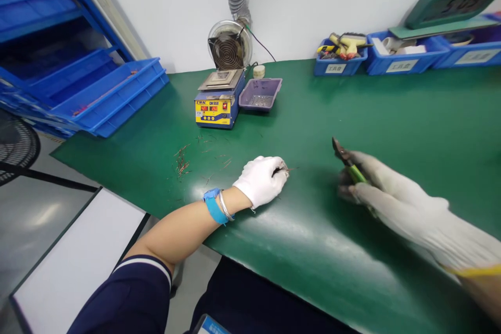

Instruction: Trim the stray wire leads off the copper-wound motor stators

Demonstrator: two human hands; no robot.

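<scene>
White-gloved, my left hand [263,181] rests on the green tabletop [305,130] with its fingers pinched together. A thin wire end [291,169] sticks out at its fingertips; the rest is hidden. My right hand [385,188], also gloved and slightly blurred, is wrapped round green-handled cutters [355,171] to the right of my left hand. The cutters' dark jaws point up and to the left. Short copper-coloured wire pieces [182,163] lie scattered on the table to the left of my left hand.
Behind my left hand are a blue-and-yellow heating unit [213,110], a purple tray [245,107] and a round fan [227,52]. Blue bins [335,67] with tools line the back right, near a green clock [454,4]. Blue crates [129,95] are at the left.
</scene>
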